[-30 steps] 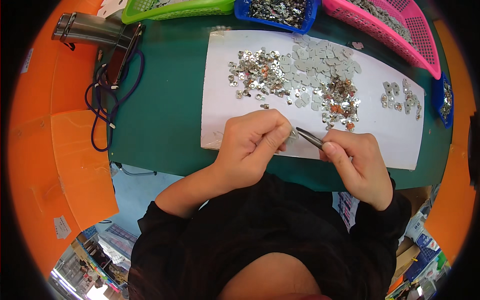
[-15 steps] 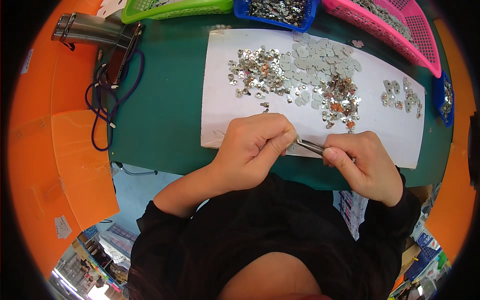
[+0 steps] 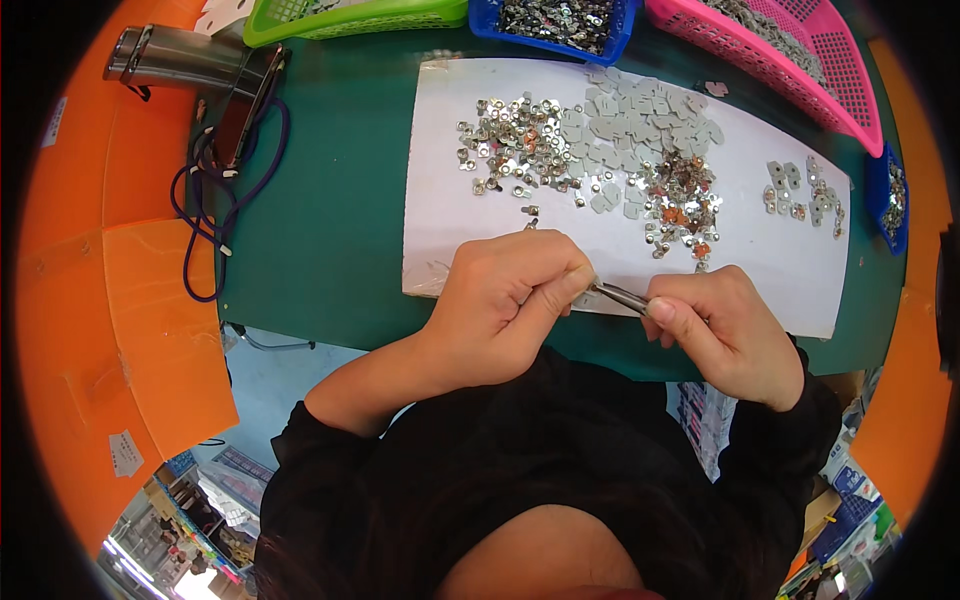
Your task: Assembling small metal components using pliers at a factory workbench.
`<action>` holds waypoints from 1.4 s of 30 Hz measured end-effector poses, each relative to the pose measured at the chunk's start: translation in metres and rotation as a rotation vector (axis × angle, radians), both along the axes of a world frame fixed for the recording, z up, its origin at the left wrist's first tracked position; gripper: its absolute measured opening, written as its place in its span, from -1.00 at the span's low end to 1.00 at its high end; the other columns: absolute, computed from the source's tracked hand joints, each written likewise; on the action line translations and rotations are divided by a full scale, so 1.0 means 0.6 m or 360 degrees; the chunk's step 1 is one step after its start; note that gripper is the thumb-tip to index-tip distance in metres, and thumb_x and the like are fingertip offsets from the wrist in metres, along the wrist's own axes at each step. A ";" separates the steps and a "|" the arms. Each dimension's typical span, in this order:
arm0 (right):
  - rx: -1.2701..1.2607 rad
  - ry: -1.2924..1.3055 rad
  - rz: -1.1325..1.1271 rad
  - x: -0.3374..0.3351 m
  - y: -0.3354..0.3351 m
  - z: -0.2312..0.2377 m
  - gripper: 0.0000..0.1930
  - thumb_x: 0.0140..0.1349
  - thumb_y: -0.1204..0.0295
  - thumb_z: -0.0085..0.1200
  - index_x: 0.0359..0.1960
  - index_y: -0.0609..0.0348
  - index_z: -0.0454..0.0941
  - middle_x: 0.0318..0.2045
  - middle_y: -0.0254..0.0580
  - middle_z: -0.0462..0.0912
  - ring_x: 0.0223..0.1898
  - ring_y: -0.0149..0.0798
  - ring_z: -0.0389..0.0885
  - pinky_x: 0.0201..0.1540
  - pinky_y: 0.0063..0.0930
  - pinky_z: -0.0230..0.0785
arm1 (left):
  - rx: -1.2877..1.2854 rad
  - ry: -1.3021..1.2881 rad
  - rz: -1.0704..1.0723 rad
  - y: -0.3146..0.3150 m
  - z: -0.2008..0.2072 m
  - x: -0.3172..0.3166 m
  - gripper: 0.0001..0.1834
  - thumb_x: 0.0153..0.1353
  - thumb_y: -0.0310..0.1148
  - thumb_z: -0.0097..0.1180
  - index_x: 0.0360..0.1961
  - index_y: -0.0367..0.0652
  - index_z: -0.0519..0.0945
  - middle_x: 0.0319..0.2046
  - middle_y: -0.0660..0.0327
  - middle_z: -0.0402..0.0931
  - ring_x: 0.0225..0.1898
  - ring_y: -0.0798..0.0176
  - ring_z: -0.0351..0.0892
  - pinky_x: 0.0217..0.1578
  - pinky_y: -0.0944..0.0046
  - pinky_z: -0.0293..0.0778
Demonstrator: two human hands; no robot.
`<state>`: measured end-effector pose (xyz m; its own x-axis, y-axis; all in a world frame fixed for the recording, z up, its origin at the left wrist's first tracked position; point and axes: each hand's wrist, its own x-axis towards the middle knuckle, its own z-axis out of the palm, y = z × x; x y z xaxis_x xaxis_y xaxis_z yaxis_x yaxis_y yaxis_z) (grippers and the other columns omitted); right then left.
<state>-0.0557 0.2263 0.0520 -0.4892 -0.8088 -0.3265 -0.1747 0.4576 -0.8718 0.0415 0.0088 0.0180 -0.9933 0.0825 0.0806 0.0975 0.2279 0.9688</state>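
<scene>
Both hands are sitting slightly lower than a second ago, and the slim metal tool [image 3: 625, 297] is lying at a flatter slant. The left hand [image 3: 510, 300] is pinching thumb to finger on a small piece [image 3: 596, 284], mostly hiding under the fingertips; the right hand [image 3: 730, 330] is wrapping snugly around the tool, its tip meeting that pinch. Whether the tip is biting on the piece, I cannot tell. Good work here is likely depending on keeping the pinch firm, the tip aligned and the skin out of its way. Beyond the pinch, a white board [image 3: 770, 280] is carrying shiny metal pieces [image 3: 525, 140] ahead-left, grey flat pieces [image 3: 640, 120] ahead and another metal heap [image 3: 682, 205] ahead-right. Well right of the grip, a small blue tray [image 3: 876, 185] is holding metallic bits. Farthest ahead, a blue bin [image 3: 623, 35] is holding dark and silvery parts; a pink basket [image 3: 770, 85] to its right is carrying grey pieces, and a green basket [image 3: 360, 28] to its left is holding pale, partly cut-off contents.
</scene>
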 end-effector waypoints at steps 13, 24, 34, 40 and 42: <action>0.0124 0.0384 0.0087 0.019 -0.014 0.004 -0.71 0.36 0.33 -0.07 -0.52 0.22 0.41 -0.69 -0.02 0.42 -0.61 0.12 0.45 -0.54 -0.23 0.26 | -0.0023 -0.0126 0.0226 0.018 -0.005 0.011 -0.82 0.34 -0.54 -0.01 -0.41 -0.37 0.55 -0.57 0.22 0.46 -0.58 0.43 0.50 -0.57 0.45 0.39; 0.0141 0.0511 0.0352 0.024 -0.016 -0.004 -0.75 0.24 0.31 0.09 -0.51 0.18 0.45 -0.59 -0.05 0.49 -0.51 0.09 0.49 -0.48 -0.20 0.28 | -0.0041 -0.0220 -0.0236 -0.034 -0.018 0.040 -0.91 0.25 -0.56 0.08 -0.41 -0.31 0.58 -0.53 0.17 0.56 -0.54 0.33 0.58 -0.50 0.43 0.43; -0.0334 0.1247 -0.0249 0.016 -0.099 -0.075 -0.76 -0.11 0.41 0.34 -0.38 0.06 0.56 -0.52 -0.29 0.43 -0.44 -0.14 0.43 -0.38 -0.31 0.23 | 0.0868 -0.0342 0.0544 -0.103 -0.018 0.040 -0.81 0.38 -0.42 0.01 -0.34 -0.33 0.56 -0.49 0.17 0.56 -0.49 0.36 0.55 -0.43 0.35 0.51; -0.0232 0.1497 -0.0219 0.025 -0.128 -0.081 -0.69 -0.19 0.52 0.31 -0.31 0.00 0.61 -0.50 -0.29 0.43 -0.41 -0.15 0.42 -0.36 -0.30 0.21 | 0.1078 -0.0307 0.0562 -0.089 -0.025 0.033 -0.76 0.41 -0.32 0.02 -0.31 -0.31 0.54 -0.46 0.15 0.56 -0.47 0.34 0.54 -0.42 0.34 0.51; -0.0309 0.1505 -0.0226 0.021 -0.117 -0.082 -0.66 -0.22 0.51 0.32 -0.30 -0.02 0.62 -0.49 -0.31 0.43 -0.41 -0.16 0.42 -0.35 -0.30 0.21 | 0.1193 -0.0230 0.0571 -0.098 -0.030 0.036 -0.76 0.42 -0.32 0.00 -0.32 -0.29 0.53 -0.44 0.15 0.55 -0.45 0.34 0.54 -0.42 0.34 0.51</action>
<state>-0.0430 0.1564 0.0031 -0.5779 -0.7204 0.3835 -0.7953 0.3917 -0.4628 0.0628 -0.0502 0.0001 -0.9538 -0.2648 -0.1420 0.0052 -0.4869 0.8734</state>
